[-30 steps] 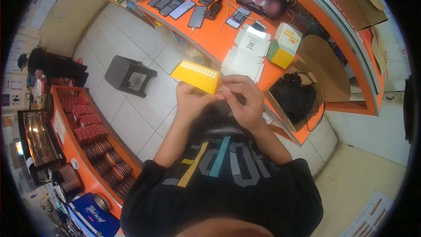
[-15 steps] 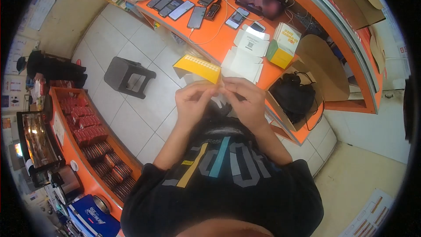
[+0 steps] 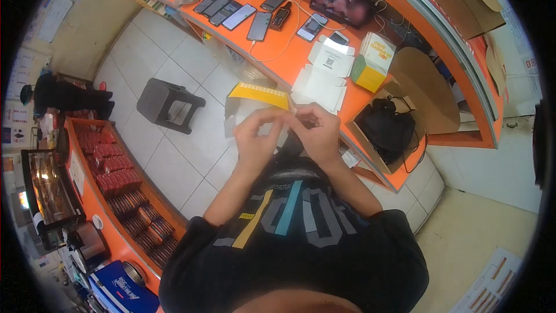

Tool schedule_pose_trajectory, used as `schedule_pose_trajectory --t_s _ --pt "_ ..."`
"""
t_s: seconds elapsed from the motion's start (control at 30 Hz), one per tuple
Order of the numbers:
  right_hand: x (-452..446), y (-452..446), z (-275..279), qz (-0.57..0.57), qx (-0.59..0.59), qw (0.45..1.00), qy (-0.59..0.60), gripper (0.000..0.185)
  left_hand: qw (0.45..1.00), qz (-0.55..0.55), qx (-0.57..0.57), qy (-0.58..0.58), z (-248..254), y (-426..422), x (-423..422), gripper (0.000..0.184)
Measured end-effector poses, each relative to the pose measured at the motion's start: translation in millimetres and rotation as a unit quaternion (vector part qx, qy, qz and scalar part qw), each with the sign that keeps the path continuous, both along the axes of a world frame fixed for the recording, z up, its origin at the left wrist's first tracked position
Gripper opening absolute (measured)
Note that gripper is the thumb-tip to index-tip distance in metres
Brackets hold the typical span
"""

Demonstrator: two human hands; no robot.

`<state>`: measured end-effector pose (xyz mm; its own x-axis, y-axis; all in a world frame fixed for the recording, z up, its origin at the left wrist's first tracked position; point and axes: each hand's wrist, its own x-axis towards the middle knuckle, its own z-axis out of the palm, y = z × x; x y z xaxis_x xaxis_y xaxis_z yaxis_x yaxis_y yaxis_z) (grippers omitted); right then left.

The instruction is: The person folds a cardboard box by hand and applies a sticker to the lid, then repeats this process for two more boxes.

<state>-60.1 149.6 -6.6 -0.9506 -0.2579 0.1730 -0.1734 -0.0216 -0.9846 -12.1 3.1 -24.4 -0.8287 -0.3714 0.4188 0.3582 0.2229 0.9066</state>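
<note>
A partly folded yellow-and-white cardboard carton (image 3: pixel 262 95) is held up in front of my chest, its white side showing below the yellow flap. My left hand (image 3: pixel 256 134) is closed, with thumb and forefinger pinching the carton's near edge. Right beside it, my right hand (image 3: pixel 318 133) pinches the same edge near the carton's right corner. The fingertips of both hands almost meet, and they hide the exact spot being gripped. On the orange counter (image 3: pixel 282 72) beyond lie a flattened white carton (image 3: pixel 319 86) and a yellow-and-white stack of folded cartons or a box (image 3: pixel 373 61).
Several phones (image 3: pixel 239 16) and cables lie along the counter, near a monitor (image 3: pixel 341 7). An open cardboard box (image 3: pixel 362 133) with a black bag stands at the right. A dark stool (image 3: pixel 168 104) is on the tiled floor. Another person (image 3: pixel 72 95) stands at far left.
The carton has tilted, so more of its white side shows below the yellow flap. My hands have shifted slightly, the right one a little to the left.
</note>
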Motion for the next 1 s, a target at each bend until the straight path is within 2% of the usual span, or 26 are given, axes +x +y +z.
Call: schedule_pose_trajectory --t_s 0.03,0.13,0.17,0.23,0.27,0.3,0.33,0.37,0.43,0.47,0.5,0.53,0.57,0.6,0.63,0.67,0.7,0.73,0.77,0.83,0.87,0.97,1.0 --pt "1 -3 1 -0.013 -0.013 1.0 -0.025 0.016 0.996 0.006 0.094 -0.009 -5 4 0 0.023" --pt "-2 -8 -4 -0.073 0.018 0.996 0.047 0.015 0.988 0.036 0.137 -0.058 -10 3 -4 0.03" --pt "-3 -8 -4 -0.07 0.046 0.994 0.075 0.014 0.996 0.022 0.03 -0.082 -8 0 -3 0.03" --pt "-8 -4 -1 -0.066 0.104 0.984 0.131 0.014 0.975 -0.009 -0.182 -0.126 15 -5 -1 0.031" --pt "-13 -2 1 -0.09 0.134 0.974 0.161 0.014 0.958 -0.075 -0.19 -0.2 38 -1 8 0.026" --pt "-21 0 2 -0.113 0.164 0.961 0.19 0.014 0.936 -0.218 -0.146 -0.236 65 -5 13 0.026" --pt "-27 3 2 -0.134 0.194 0.947 0.218 0.014 0.89 -0.356 -0.099 -0.267 89 -19 21 0.026" --pt "-31 5 1 -0.124 0.176 0.938 0.272 0.014 0.824 -0.484 -0.05 -0.291 99 -31 27 0.027" --pt "-39 6 -2 -0.104 0.134 0.909 0.38 0.014 0.907 -0.368 0.113 -0.173 73 -46 38 0.03" --pt "-31 8 -6 -0.044 0.145 0.911 0.383 0.016 0.928 -0.301 0.192 -0.108 59 -51 40 0.031" --pt "-24 8 -3 0.015 0.151 0.9 0.409 0.018 0.983 -0.097 0.102 -0.117 67 -36 27 0.038" --pt "-18 4 2 0.07 0.159 0.881 0.441 0.02 0.971 -0.103 0.169 -0.135 63 -36 22 0.038" --pt "-7 1 -4 0.139 0.127 0.906 0.379 0.02 0.956 -0.118 0.229 -0.142 54 -38 11 0.04" --pt "-2 -5 4 0.183 0.105 0.899 0.383 0.019 0.941 -0.127 0.264 -0.168 43 -40 8 0.043" --pt "1 -3 2 0.216 0.078 0.918 0.324 0.029 0.925 -0.14 0.294 -0.194 29 -41 11 0.047" --pt "6 -9 -17 0.186 0.009 0.945 0.268 0.043 0.934 -0.118 0.273 -0.2 19 -38 8 0.05" --pt "14 -10 -21 0.146 0.013 0.968 0.206 0.048 0.94 -0.093 0.253 -0.208 11 -35 7 0.053" --pt "17 -12 -27 0.1 0.0 0.985 0.143 0.043 0.941 -0.081 0.233 -0.23 6 -32 7 0.051" --pt "13 -19 -38 0.098 -0.129 0.984 0.073 0.037 0.941 -0.065 0.212 -0.257 2 -31 7 0.049" --pt "3 -18 -40 0.099 -0.138 0.984 -0.051 0.037 0.972 -0.085 0.056 -0.21 -7 -24 8 0.04" --pt "-3 -18 -38 0.081 -0.144 0.983 -0.075 0.035 0.978 -0.091 -0.02 -0.187 -9 -21 5 0.038" --pt "-10 -18 -41 0.031 -0.151 0.979 -0.136 0.029 0.96 -0.156 -0.131 -0.191 14 -12 4 0.031" --pt "-13 -17 -43 0.016 -0.145 0.979 -0.14 0.026 0.965 -0.154 -0.135 -0.164 18 -9 4 0.03"
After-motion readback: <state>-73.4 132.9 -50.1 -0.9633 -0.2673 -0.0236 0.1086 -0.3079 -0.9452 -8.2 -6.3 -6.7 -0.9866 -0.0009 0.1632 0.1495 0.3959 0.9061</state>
